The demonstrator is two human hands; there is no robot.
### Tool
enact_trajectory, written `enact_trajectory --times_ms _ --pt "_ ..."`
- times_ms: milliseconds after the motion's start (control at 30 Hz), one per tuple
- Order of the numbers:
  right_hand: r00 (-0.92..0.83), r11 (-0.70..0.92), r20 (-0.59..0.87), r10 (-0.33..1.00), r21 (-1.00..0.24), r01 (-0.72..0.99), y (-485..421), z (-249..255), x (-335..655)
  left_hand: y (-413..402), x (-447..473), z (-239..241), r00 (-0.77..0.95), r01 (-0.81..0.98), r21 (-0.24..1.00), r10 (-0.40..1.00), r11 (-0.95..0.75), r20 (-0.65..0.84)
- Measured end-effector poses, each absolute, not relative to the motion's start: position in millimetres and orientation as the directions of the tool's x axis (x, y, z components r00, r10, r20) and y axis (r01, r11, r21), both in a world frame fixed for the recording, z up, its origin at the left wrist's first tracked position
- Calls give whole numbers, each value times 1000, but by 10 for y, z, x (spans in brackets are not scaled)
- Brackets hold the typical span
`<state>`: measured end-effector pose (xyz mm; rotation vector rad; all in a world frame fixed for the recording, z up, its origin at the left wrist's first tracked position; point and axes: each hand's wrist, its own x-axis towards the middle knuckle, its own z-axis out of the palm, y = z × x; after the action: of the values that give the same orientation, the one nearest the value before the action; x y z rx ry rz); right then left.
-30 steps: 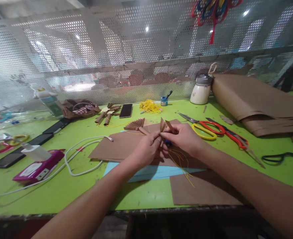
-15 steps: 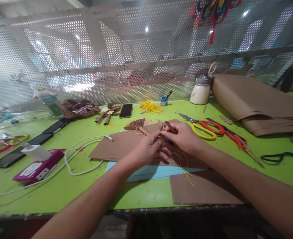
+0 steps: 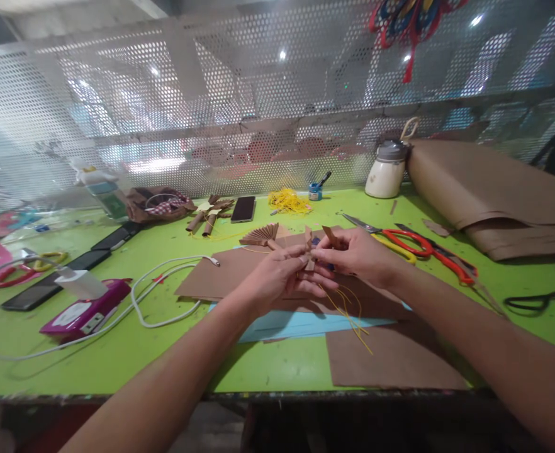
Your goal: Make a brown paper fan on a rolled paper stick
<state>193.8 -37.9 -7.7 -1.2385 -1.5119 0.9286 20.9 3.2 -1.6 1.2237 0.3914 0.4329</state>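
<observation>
Over the brown paper sheets (image 3: 221, 274), my two hands meet around a small folded brown paper piece (image 3: 308, 240). My left hand (image 3: 280, 274) pinches it between thumb and forefinger, the other fingers stretched out below. My right hand (image 3: 360, 255) is closed at the piece's right side, with a brown paper strip (image 3: 329, 236) standing up out of its fingers. Whether the strip and the piece are joined is hidden. Thin yellow strings (image 3: 348, 308) hang beneath my hands. Just behind lies a pleated brown paper fan (image 3: 258, 234) with a paper roll.
Scissors with red handles (image 3: 447, 261) and a yellow-handled pair (image 3: 403, 248) lie at right. Light blue paper (image 3: 296, 327) is under the brown sheets. A white cable (image 3: 138, 308) runs to a purple power strip (image 3: 86, 311). A cream bottle (image 3: 385, 173) stands behind.
The view has shifted slightly, so things appear farther right. My left fingers have spread and lowered a little, and more of the brown paper piece shows between my hands.
</observation>
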Motion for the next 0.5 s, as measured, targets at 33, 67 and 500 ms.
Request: enact_trajectory --times_ms 33,67,500 --pt "-50 208 202 978 -934 291 -378 -86 1939 35 214 -28 852 -106 960 522 258 -46" --pt "-50 213 208 977 -924 318 -375 -99 1935 36 222 -42 847 -101 968 530 229 -37" --pt "170 23 84 982 -943 332 -399 -149 1754 64 272 -150 755 184 906 645 -381 118"
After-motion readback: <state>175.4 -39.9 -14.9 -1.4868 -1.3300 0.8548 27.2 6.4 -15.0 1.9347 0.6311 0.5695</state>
